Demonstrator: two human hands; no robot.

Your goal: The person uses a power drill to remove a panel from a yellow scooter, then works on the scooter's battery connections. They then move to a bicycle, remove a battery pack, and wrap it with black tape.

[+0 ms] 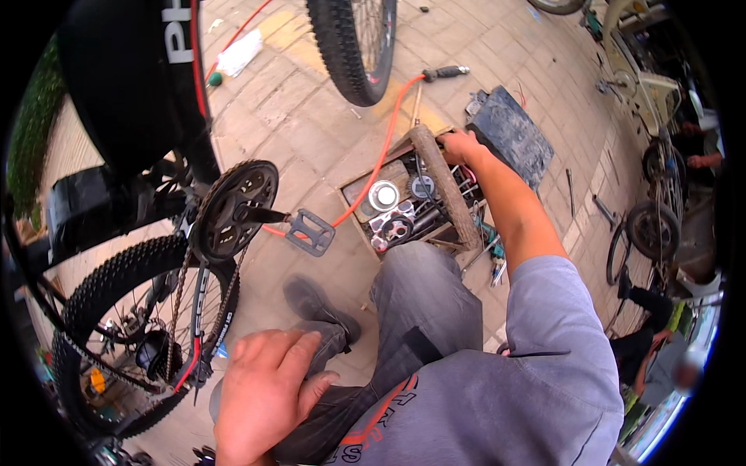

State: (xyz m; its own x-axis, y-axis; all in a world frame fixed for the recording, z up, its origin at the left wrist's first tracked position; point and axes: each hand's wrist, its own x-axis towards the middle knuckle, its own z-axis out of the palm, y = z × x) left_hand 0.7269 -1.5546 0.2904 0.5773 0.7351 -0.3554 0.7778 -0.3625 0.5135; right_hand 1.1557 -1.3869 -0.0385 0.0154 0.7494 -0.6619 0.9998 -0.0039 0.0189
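Observation:
My right hand point(460, 147) reaches to the far right corner of a wooden toolbox point(351, 189). Its fingertips go down past the rim among the tools, so what they touch is hidden. A thick round handle bar point(447, 186) spans the box. Inside lie a round tin with a white lid point(384, 196), a round gauge point(422, 186) and several jumbled tools. Over my leg, at the lower left, my left hand point(268, 380) holds nothing, thumb apart from the fingers. Close by on the left is a bicycle with a crankset point(235, 210) and a flat pedal point(311, 232).
An orange air hose point(391, 128) runs past the toolbox to a black-handled fitting point(445, 72). Right of the box lies a dark flat case point(513, 132), with loose wrenches point(571, 192) farther out. Another tyre point(357, 54) stands ahead. People and vehicles line the right side.

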